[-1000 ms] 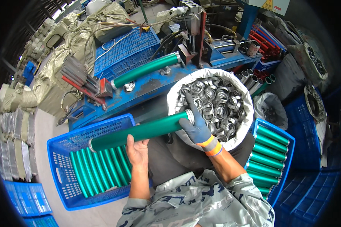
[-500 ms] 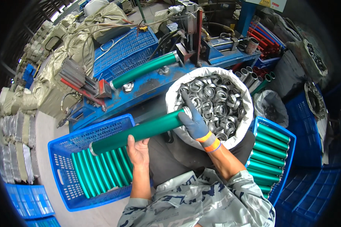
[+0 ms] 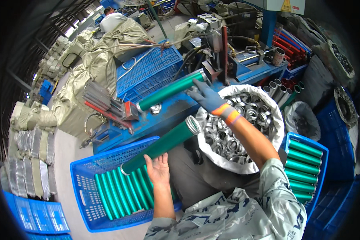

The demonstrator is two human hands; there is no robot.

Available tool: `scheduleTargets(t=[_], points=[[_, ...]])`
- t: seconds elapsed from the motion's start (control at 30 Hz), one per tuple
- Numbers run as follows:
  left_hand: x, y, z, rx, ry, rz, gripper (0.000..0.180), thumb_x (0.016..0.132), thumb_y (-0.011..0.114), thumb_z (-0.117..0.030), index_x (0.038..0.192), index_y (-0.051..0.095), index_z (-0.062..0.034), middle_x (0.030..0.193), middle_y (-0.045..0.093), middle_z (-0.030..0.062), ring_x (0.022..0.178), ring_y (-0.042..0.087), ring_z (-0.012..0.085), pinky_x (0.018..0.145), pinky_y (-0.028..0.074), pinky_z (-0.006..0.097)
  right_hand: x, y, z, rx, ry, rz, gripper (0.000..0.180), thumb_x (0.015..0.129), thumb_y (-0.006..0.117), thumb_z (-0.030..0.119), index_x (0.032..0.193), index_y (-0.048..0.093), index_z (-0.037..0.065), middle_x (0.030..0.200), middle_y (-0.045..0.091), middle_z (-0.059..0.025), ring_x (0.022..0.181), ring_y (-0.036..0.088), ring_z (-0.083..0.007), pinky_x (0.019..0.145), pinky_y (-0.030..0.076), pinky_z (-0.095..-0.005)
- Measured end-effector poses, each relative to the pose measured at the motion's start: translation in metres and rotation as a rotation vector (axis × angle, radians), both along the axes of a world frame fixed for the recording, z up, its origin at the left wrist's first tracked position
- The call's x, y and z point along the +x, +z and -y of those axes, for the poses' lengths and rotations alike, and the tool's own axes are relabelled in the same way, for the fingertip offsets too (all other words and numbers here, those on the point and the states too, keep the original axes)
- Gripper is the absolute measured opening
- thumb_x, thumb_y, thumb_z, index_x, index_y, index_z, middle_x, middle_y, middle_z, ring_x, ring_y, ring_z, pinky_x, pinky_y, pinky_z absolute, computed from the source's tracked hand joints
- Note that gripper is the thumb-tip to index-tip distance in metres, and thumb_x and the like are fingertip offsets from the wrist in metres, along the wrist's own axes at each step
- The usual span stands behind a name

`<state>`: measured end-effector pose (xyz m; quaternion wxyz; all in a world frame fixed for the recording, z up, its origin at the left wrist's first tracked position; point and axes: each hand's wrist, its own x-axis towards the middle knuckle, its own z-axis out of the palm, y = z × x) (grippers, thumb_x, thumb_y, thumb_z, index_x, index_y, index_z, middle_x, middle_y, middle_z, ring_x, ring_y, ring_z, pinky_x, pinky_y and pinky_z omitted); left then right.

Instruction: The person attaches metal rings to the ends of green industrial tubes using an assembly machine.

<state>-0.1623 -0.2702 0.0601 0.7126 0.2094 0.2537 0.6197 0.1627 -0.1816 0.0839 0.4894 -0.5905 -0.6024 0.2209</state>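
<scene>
My bare left hand (image 3: 159, 171) holds a green metal tube (image 3: 161, 147) from below, fingers curled behind it. The tube slants up to the right over a blue crate, with a silver ring on each end. My right hand (image 3: 207, 98), in a grey-blue glove with an orange cuff, reaches to the bench with fingers apart. Its fingertips are at the right end of a second green tube (image 3: 170, 91), lying between the machine's two end stops; I cannot tell whether they touch it. Below my right forearm stands a white sack (image 3: 279, 132) full of silver metal rings (image 3: 228, 138).
The blue crate (image 3: 84, 192) at left holds a row of green tubes; another blue crate (image 3: 323, 160) at right holds more. The blue bench (image 3: 124, 130) carries the machine. Red and bare metal tubes stand behind the sack. A person (image 3: 113, 20) is at the far left.
My right hand has left the held tube's right end and moved up to the tube on the bench. The held tube now tilts more steeply, held by my left hand alone. The view has shifted.
</scene>
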Motion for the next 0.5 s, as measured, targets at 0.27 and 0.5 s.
scheduleTargets(t=[0.27, 0.5], points=[[-0.030, -0.001, 0.012, 0.011, 0.044, -0.024, 0.045, 0.099, 0.058, -0.031, 0.133, 0.051, -0.0024, 0.138, 0.053, 0.0132, 0.132, 0.048, 0.0293, 0.109, 0.042, 0.046, -0.018, -0.042, -0.146, -0.101, -0.340, 0.957, 0.052, 0.078, 0.065, 0.024, 0.128, 0.053, 0.014, 0.129, 0.056, -0.0117, 0.127, 0.047, -0.0337, 0.105, 0.035, -0.0530], [-0.006, -0.019, -0.018, -0.072, 0.001, -0.137, 0.046, 0.099, 0.059, -0.031, 0.134, 0.050, -0.0031, 0.137, 0.054, 0.0130, 0.131, 0.048, 0.0311, 0.111, 0.037, 0.050, 0.012, 0.043, -0.050, 0.455, -0.144, 0.450, 0.051, 0.071, 0.075, 0.025, 0.116, 0.060, 0.008, 0.101, 0.065, -0.0120, 0.097, 0.063, -0.0319, 0.089, 0.050, -0.0427]])
